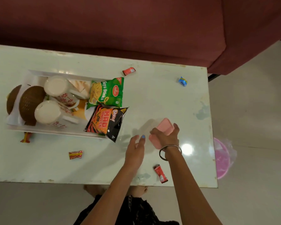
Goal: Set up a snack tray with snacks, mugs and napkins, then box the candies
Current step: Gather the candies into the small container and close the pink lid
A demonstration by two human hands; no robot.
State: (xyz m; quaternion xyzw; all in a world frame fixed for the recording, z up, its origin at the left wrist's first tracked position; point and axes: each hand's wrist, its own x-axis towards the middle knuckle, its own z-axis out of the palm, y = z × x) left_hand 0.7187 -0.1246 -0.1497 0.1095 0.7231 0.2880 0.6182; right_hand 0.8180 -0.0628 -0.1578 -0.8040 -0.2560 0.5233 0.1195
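Head view, looking down on a pale glass-topped table (pixel 152 95): the right hand (pixel 166 135) grips a pink candy box (pixel 164 127), fingers and thumb curled over its top, the box tilted and seemingly lifted off the glass at about four o'clock from the table's middle. A metal bangle (pixel 170 151) circles that wrist. The left hand (pixel 135 149) hovers just beside the box at its eight o'clock, fingers relaxed and spread, holding nothing, blue polish on the thumbnail.

At nine o'clock from the hands stands the white tray (pixel 55 129), carrying two floral mugs (pixel 58 88) lying mouth-up toward the camera, two brown woven coasters (pixel 31 101) on white napkins (pixel 13 119), a green Soya Sticks packet (pixel 106 92) and a black-and-orange Mad Angles packet (pixel 106 121) overhanging the tray's right edge.

Loose candies lie well apart on the glass: a red one (pixel 128 71) at twelve o'clock from the left hand, a blue one (pixel 182 81) at one o'clock from the box, a red wrapper (pixel 160 173) at six o'clock near the right forearm, a red-and-yellow one (pixel 75 155) at nine o'clock from the left hand, and another (pixel 26 137) touching the tray's near edge.
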